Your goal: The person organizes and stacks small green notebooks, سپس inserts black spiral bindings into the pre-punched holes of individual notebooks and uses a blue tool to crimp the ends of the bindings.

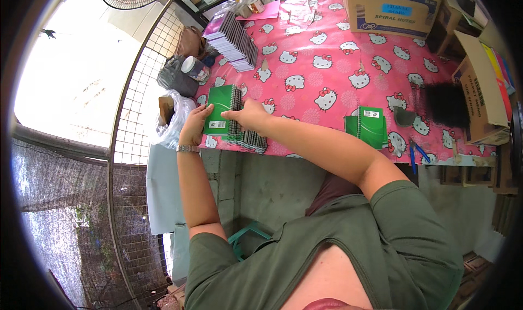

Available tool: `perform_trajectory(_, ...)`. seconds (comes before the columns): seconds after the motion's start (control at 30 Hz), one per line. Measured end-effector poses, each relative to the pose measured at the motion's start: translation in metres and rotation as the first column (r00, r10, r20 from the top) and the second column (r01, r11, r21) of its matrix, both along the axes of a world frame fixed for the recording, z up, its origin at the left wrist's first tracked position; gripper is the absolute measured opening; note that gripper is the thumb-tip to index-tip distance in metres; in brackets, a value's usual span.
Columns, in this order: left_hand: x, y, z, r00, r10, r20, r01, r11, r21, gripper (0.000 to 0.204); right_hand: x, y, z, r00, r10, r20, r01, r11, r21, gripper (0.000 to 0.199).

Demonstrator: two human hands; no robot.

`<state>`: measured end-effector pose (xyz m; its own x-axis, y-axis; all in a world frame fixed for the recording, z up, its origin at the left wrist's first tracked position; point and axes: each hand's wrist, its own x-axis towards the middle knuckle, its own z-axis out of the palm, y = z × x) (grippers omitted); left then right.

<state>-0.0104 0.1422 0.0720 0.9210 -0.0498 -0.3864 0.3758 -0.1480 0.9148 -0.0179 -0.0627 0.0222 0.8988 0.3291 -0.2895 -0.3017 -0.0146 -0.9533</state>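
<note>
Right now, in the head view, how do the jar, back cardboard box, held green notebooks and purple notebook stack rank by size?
1. Back cardboard box
2. Held green notebooks, purple notebook stack: too alike to rank
3. Jar

Green notebooks [217, 100] in my grip: paler curved line on the cover, white label [217, 124], dark spirals [236, 105]. Pile at my right [370, 131], same green, also white-labelled. Tablecloth [297, 64] pink, printed with white cat faces, red bows, pale round flowers. Purple-topped stack [233, 45], whitish page edges. My shirt [403, 244] dark green, watch [188, 148] silvery. Pliers [413, 158] blue-handled. Carton [389, 21] brown.
</note>
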Motion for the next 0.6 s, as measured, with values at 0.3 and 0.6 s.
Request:
perform_trajectory(0.3,0.008,0.025,-0.065,0.991,0.105,0.077,-0.121,0.963,0.242,0.028,0.001,0.014,-0.024,0.970,0.174,-0.169,-0.161,0.983,0.088,0.077)
perform_trajectory(0.6,0.000,0.025,-0.072,0.982,0.147,0.120,-0.175,0.947,0.270,0.038,-0.019,-0.285,-0.044,0.903,-0.345,0.257,0.308,0.936,0.172,0.043)
